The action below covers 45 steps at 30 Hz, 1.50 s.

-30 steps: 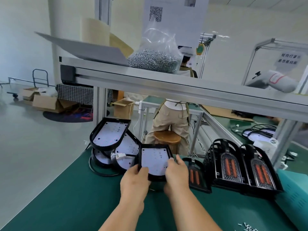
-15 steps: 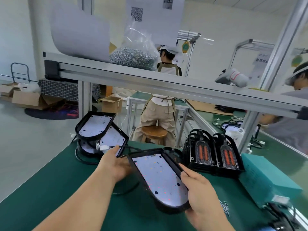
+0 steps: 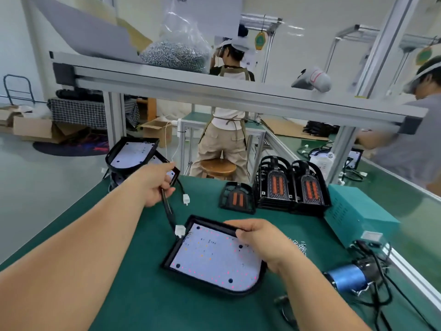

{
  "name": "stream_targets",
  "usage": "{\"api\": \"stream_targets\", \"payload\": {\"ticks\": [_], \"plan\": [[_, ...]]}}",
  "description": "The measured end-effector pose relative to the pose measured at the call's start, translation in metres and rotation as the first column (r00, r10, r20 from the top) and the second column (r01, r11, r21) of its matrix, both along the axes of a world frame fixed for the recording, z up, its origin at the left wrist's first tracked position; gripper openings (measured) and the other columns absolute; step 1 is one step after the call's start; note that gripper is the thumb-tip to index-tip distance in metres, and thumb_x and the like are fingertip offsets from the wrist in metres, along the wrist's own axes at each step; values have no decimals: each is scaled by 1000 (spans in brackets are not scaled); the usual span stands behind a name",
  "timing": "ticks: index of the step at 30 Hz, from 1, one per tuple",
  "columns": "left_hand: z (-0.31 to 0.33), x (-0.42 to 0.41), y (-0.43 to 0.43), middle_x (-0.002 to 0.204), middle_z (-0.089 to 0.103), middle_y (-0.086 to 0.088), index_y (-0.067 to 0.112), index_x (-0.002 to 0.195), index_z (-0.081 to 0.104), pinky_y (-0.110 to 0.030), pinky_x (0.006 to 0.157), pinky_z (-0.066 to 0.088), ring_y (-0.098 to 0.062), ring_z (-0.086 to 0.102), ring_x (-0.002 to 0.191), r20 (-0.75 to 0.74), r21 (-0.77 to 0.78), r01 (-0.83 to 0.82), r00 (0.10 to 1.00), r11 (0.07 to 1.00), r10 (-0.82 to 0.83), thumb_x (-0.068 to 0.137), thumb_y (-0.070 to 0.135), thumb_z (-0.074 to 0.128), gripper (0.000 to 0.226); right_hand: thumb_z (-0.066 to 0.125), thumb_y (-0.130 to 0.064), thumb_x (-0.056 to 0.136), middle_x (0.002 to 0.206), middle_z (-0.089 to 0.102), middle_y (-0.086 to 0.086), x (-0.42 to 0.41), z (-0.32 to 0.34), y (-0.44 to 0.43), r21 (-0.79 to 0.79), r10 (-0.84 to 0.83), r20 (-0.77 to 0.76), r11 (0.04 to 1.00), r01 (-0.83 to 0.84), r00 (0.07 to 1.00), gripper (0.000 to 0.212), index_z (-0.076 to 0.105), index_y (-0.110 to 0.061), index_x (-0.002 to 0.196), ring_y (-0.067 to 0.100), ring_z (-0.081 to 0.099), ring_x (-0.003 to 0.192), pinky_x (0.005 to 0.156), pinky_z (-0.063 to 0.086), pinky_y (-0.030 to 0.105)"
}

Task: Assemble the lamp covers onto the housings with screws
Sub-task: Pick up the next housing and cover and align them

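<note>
Lowered flat at centre, housing (image 3: 212, 256) held by right hand (image 3: 260, 240) with curled fingers; left hand (image 3: 155, 185) pinches cable (image 3: 167, 209); hanging tag (image 3: 260, 40) unreadable.

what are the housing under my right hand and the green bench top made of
Housing: matte black shell with a moulded rim, likely plastic, possibly painted cast metal; inside, a white circuit board dotted with LEDs. Bench top: dull green sheet with soft glare, probably a rubber or vinyl mat.

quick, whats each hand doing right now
left hand: holds the cable
right hand: grips the housing by its rim
</note>
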<state>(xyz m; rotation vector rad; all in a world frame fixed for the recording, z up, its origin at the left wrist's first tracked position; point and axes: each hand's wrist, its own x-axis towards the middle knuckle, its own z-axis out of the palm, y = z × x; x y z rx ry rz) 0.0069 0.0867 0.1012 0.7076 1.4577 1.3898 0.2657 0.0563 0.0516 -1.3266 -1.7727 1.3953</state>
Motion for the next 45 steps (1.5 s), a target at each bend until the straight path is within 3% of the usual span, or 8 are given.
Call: {"api": "stream_targets", "payload": {"ticks": [6,10,17,20,23,26,37,45], "plan": [[-28,-57,-34,48,33,7,17,76,47,-12,32,26,-4,22,27,345,49,-289,903,956,255,104,24,46,29,44,4,100,60,61,-27,-2,-5,25,110,46,226,991,-73,973,38,68,-16,121,-11,48,43,44,32,4],[-54,-97,-63,37,30,11,20,73,43,-9,39,29,-6,23,27,654,12,-419,690,908,310,105,29,39,33,48,0,101,96,66,-12,-6,-14,27,120,70,266,987,-105,962,36,68,-18,125,-6,51,67,52,35,4],[-62,-101,-62,103,55,-17,8,135,48,-43,110,41,-25,57,90,-170,-197,-419,905,886,390,97,26,50,42,47,-2,101,100,70,-3,-7,-22,28,57,127,269,987,-148,955,38,72,-27,116,15,60,83,84,52,33],[-52,-62,-74,153,34,-12,19,154,26,-44,113,34,-34,35,139,-675,68,-493,617,867,404,88,33,59,76,47,-1,99,94,71,-6,-6,-24,29,72,112,286,988,-138,952,40,74,-27,115,11,60,77,78,53,26],[-48,2,-90,150,43,3,29,147,39,-37,112,37,-19,41,138,-748,171,142,663,975,34,89,57,62,68,47,4,96,97,73,-4,-5,-25,30,45,108,318,991,-128,942,42,75,-22,114,7,62,77,66,50,14],[-65,37,-100,159,13,20,27,159,5,-17,115,10,5,12,144,-817,-173,498,409,850,-406,59,85,49,124,57,-6,96,113,70,-8,-2,-20,34,73,129,400,982,-172,907,33,73,-22,121,8,59,98,78,43,14],[-88,55,-122,137,-35,42,38,142,-33,-29,123,-7,28,-34,117,-837,-277,540,271,795,-476,82,70,56,111,40,-12,101,149,45,18,-31,-1,100,228,-107,788,966,-126,606,44,46,-1,144,34,48,130,105,43,36],[-82,59,-125,121,3,37,43,142,-31,-34,124,13,0,15,134,-882,-118,448,363,886,-301,61,79,67,132,41,-16,100,150,44,12,-56,-5,103,187,-62,915,941,-282,399,45,46,-10,144,32,43,134,112,36,40]]}}
